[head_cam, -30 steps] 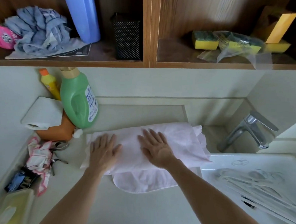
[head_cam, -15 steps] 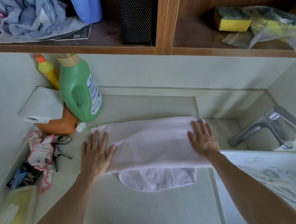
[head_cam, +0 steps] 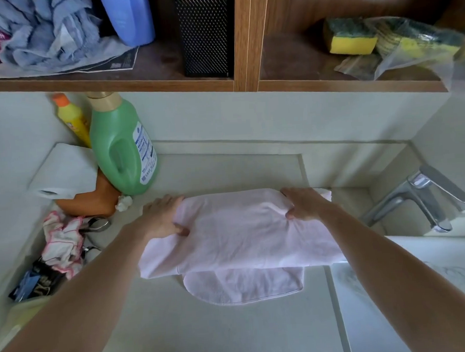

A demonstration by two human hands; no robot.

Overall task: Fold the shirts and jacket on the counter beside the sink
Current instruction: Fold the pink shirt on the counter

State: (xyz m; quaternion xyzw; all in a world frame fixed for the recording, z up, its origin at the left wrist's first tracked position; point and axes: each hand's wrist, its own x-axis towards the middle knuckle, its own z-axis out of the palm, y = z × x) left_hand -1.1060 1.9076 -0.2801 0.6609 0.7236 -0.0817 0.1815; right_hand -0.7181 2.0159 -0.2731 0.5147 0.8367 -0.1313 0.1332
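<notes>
Fold in hand: pinching both ends of pale pink soft-fabric shirt (head_cam: 245,237) with left hand (head_cam: 162,220) and right hand (head_cam: 304,204).
Next fold: likely bringing ends together, aligned.

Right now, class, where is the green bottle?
In the head view, the green bottle sits back-left on the counter, right of the yellow bottle and paper roll, below the shelf.

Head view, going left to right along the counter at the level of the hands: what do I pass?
Crumpled pink-edged cloth → scissors → left hand → pink shirt → right hand → faucet.
</notes>
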